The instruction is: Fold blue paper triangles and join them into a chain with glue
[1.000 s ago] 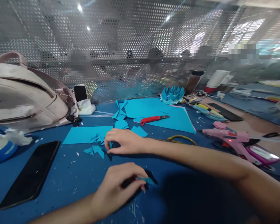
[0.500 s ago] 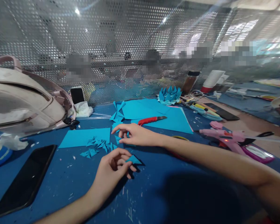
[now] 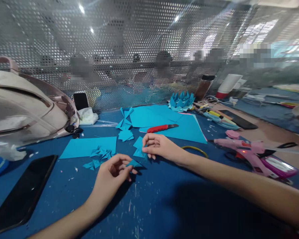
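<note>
My left hand (image 3: 113,171) is closed in a pinch on a small folded blue paper triangle (image 3: 134,163), its point facing right. Just above and to the right, my right hand (image 3: 159,146) has its fingers curled together at the edge of a pointed blue paper piece (image 3: 139,143). The fingertips hide part of that piece. Left of my hands lies a cluster of small folded blue paper pieces (image 3: 102,152), beside a flat blue paper sheet (image 3: 87,146). A star-shaped blue paper piece (image 3: 126,135) rests farther back.
A red-handled cutter (image 3: 161,128) lies on larger blue sheets (image 3: 154,114). Behind them stands a spiky blue paper ring (image 3: 181,101). A pink glue gun (image 3: 241,149) is at right, with a roll of tape (image 3: 195,149) nearer. A phone (image 3: 25,192) and a bag (image 3: 27,106) are at left.
My right hand has moved right, and the pointed blue paper at its fingers has shifted right with it. My left hand, still pinching the triangle, appears slightly farther left and higher.
</note>
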### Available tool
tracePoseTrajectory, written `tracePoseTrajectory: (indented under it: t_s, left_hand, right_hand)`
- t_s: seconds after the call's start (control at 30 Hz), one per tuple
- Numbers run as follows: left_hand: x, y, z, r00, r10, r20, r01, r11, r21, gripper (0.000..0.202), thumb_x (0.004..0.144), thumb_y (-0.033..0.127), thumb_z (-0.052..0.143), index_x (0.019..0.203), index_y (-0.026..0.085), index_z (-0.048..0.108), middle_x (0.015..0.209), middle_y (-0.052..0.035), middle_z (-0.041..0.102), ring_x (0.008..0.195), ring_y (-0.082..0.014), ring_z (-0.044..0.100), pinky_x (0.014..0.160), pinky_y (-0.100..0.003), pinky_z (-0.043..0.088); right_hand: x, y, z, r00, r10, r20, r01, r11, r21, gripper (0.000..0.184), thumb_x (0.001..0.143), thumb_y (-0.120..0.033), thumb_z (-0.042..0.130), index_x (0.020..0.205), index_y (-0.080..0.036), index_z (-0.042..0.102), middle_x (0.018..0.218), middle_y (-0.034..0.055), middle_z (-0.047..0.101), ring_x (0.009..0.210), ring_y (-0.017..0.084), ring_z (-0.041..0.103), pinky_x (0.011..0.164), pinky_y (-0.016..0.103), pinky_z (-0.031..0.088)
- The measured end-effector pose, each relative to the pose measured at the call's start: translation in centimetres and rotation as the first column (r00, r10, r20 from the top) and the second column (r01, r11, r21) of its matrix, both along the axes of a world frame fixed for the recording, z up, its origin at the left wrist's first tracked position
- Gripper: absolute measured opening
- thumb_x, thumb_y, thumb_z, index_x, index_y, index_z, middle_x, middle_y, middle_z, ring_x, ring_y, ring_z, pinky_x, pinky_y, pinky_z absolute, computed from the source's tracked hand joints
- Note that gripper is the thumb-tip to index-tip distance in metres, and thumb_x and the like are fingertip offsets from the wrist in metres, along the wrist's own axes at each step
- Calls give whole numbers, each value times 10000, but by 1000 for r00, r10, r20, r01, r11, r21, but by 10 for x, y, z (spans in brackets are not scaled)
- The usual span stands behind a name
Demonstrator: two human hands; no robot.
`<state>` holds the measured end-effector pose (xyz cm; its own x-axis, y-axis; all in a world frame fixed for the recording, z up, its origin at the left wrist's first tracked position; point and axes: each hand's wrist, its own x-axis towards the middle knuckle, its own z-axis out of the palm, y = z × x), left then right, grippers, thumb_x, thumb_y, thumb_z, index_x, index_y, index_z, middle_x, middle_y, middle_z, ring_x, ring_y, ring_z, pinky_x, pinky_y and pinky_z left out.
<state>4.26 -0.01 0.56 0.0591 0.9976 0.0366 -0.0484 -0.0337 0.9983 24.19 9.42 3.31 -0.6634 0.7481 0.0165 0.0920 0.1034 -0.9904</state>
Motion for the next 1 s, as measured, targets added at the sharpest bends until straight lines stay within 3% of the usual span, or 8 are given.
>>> tracePoseTrajectory:
  t_s: [0.13, 0.37, 0.77, 1.0]
  left_hand:
    - [1, 1, -1, 1000, 8, -11, -8, 1000, -11, 205, 814, 294, 699, 920, 142, 611, 699, -39, 717, 603, -151, 686, 534, -237, 554]
    - [1, 2, -3, 999, 20, -32, -21, 999, -44, 206, 814, 293, 701, 924, 149, 604, 715, -35, 719, 623, -170, 712, 552, -264, 601]
    - [2, 1, -8, 1000, 16, 25, -15, 999, -50, 187, 809, 273, 729, 915, 153, 632, 748, -27, 726, 727, -197, 748, 550, -242, 611]
    - [4, 1, -3, 999, 33, 17, -32, 997, -72, 201, 779, 281, 747, 889, 150, 641, 713, -28, 720, 717, -205, 743, 557, -257, 613]
  right_hand:
    - [6, -15, -12, 991, -78, -109, 63, 988, -139, 331, 791, -369, 758, 924, -188, 514, 799, -28, 620, 631, 102, 658, 599, 242, 546]
    - [3, -28, -29, 972, -107, -207, 50, 963, -263, 350, 742, -366, 813, 830, -171, 536, 657, -26, 638, 651, 129, 689, 614, 242, 559]
    - [2, -29, -30, 959, -135, -250, 74, 968, -239, 358, 720, -374, 832, 801, -173, 546, 706, -27, 600, 689, 127, 658, 553, 217, 492]
    - [3, -30, -32, 989, -99, -113, 84, 988, -128, 362, 733, -425, 808, 786, -175, 552, 704, -14, 621, 681, 131, 639, 594, 243, 477]
